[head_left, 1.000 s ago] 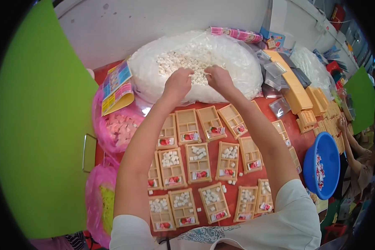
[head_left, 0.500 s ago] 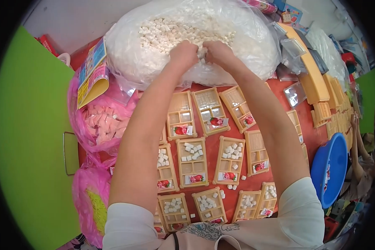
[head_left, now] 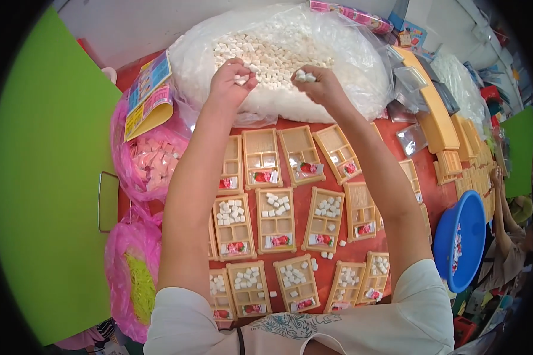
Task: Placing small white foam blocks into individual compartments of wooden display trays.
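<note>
My left hand (head_left: 230, 84) and my right hand (head_left: 317, 84) reach into a big clear plastic bag (head_left: 361, 65) heaped with small white cubes (head_left: 272, 50) at the far side of a red table (head_left: 302, 219). Each hand is closed around a few white cubes, and the two hands are a short way apart. Below my arms lie several tan compartment trays (head_left: 276, 220). Some trays hold white cubes and a small red packet, while the far ones (head_left: 260, 157) have bare compartments.
Pink bags (head_left: 151, 165) of pink pieces and yellow strands (head_left: 139, 284) sit at the left beside a green board (head_left: 47, 177). A blue basin (head_left: 465, 236) stands at the right. Stacked tan trays (head_left: 444, 127) line the right edge, where another person's arm (head_left: 500, 207) works.
My hands have drawn apart over the bag, each with white cubes in it. The view has tilted so the bag sits closer to the top.
</note>
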Motion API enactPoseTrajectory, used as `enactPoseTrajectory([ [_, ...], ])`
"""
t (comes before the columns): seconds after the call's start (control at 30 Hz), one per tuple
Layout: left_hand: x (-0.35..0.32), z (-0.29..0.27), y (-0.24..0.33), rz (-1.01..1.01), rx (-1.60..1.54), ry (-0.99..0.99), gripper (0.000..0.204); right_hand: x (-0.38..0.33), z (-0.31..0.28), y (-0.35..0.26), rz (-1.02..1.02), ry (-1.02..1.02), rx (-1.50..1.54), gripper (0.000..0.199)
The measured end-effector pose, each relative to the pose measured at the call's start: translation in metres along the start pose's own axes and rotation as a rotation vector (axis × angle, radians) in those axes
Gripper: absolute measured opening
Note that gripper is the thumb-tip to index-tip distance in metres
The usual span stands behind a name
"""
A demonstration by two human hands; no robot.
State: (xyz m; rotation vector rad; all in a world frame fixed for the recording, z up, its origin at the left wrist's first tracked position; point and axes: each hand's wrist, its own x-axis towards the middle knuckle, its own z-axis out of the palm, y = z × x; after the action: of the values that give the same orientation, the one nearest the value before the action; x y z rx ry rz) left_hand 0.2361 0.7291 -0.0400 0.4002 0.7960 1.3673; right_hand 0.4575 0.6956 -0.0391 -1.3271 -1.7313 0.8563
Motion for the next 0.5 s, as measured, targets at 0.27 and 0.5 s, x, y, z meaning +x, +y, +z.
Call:
enactPoseTrajectory([
  [0.27, -0.101, -0.055, -0.029, -0.13, -0.141, -0.154, 0.031, -0.079, 0.021, 0.033, -0.101, -0.183, -0.162, 0.016],
  [0.5, -0.1, -0.073, -0.05, -0.134, 0.015, -0.055, 0.024, -0.089, 0.038, 0.038, -0.044, -0.197, -0.692, 0.029],
])
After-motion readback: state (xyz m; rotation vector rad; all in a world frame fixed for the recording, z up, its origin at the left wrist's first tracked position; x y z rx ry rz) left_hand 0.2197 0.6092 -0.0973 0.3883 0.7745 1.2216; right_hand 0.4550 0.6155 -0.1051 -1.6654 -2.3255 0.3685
